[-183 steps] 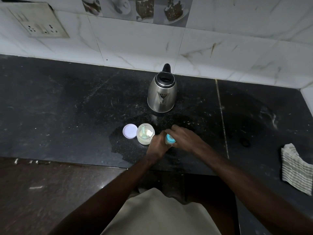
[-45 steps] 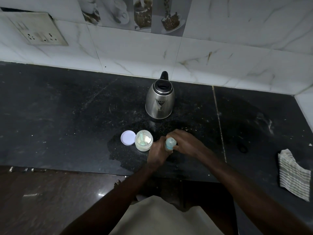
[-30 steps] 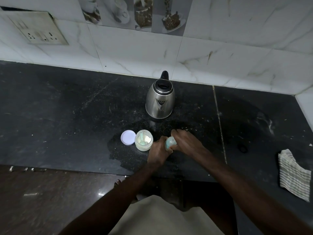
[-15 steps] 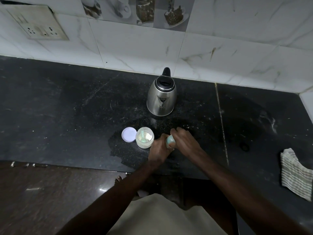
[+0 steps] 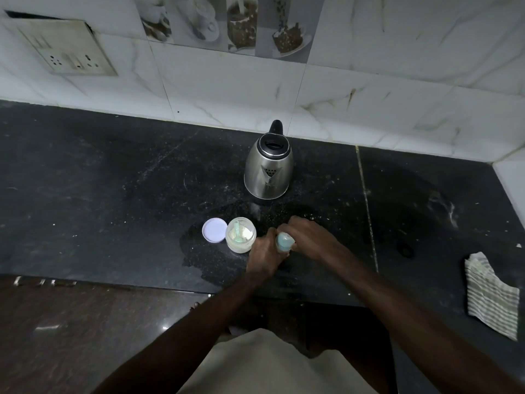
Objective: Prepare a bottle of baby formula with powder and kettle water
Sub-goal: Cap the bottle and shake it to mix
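A baby bottle with a pale teal cap [image 5: 284, 242] stands on the black counter [image 5: 113, 194], mostly hidden by my hands. My left hand [image 5: 262, 255] wraps its body from the left. My right hand [image 5: 308, 237] grips its top from the right. Just left of the hands stands an open powder jar [image 5: 240, 239] with a scoop lying inside. Its round white lid [image 5: 214, 230] lies flat beside it. A steel kettle [image 5: 269, 167] with a black lid stands behind, near the wall.
A striped cloth [image 5: 490, 294] lies at the counter's right front edge. A wet dark patch [image 5: 204, 251] spreads around the jar. A socket plate [image 5: 68, 49] is on the tiled wall at upper left. The counter's front edge runs just below my hands.
Both hands stay clasped on the bottle at the same spot; my right hand has shifted its grip a little around the cap. Jar, lid and kettle have not moved.
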Demonstrator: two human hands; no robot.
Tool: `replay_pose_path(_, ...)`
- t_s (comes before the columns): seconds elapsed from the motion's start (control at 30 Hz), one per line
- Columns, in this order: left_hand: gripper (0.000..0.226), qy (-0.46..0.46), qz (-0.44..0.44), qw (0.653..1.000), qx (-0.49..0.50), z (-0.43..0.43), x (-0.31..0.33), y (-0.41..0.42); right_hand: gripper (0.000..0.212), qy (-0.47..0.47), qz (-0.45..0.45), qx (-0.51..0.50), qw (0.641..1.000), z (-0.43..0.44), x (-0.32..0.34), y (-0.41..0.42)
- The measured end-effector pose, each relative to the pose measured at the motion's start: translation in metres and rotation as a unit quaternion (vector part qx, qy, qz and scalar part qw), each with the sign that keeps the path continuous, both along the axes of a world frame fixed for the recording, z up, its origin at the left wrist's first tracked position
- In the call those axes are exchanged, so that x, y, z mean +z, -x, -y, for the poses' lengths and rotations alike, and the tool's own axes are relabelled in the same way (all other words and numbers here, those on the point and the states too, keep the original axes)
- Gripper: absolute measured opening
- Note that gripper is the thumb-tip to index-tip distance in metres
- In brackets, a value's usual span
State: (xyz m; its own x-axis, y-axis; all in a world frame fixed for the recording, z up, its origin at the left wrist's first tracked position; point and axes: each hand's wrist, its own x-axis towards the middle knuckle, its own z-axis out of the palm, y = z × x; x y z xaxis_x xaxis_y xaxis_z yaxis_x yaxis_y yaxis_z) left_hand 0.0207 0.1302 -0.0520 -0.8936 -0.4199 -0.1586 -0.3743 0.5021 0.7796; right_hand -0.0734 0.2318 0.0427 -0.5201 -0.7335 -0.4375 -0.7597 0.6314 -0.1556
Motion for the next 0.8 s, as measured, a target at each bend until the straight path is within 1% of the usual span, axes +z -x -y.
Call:
replay_pose_path(0.23,0.046,-0.013,-0.012,1.0,0.012,-0.002,-0.003,-0.001,0.03,0.006,-0.025,0.002,1.0,-0.001,-0.003,0.002)
replay_pose_path(0.33,0.049,-0.022,-0.008,1.0,0.017,-0.001,-0.005,-0.004,0.035,-0.02,-0.047,-0.033,0.998,0.001,-0.011,-0.002)
replay_pose_path(0.4,0.05,-0.023,-0.011,1.0,0.012,-0.002,-0.006,-0.003,0.035,-0.044,-0.066,-0.054,0.995,0.0,-0.019,-0.006)
replay_pose_path(0.43,0.05,-0.023,-0.014,1.0,0.011,-0.002,-0.006,-0.003,0.038,-0.044,-0.071,-0.067,0.994,0.001,-0.021,-0.007)
replay_pose_path(0.53,0.05,-0.015,-0.016,1.0,0.011,-0.002,-0.006,-0.002,0.059,-0.048,-0.077,-0.096,0.991,0.004,-0.022,-0.003)
replay_pose_path(0.6,0.05,-0.012,-0.015,1.0,0.009,-0.002,-0.007,-0.003,0.064,-0.064,-0.064,-0.11,0.99,0.007,-0.018,0.0)
replay_pose_path(0.7,0.052,-0.004,-0.023,1.0,0.0,-0.003,-0.006,-0.002,0.082,-0.058,-0.029,-0.088,0.994,0.009,-0.013,0.002)
replay_pose_path(0.73,0.053,-0.006,-0.02,1.0,0.005,-0.003,-0.005,-0.001,0.08,-0.048,-0.026,-0.07,0.996,0.009,-0.012,0.001)
replay_pose_path(0.8,0.054,-0.007,-0.007,1.0,0.014,-0.003,-0.005,-0.001,0.056,-0.032,-0.03,-0.038,0.998,0.009,-0.01,0.001)
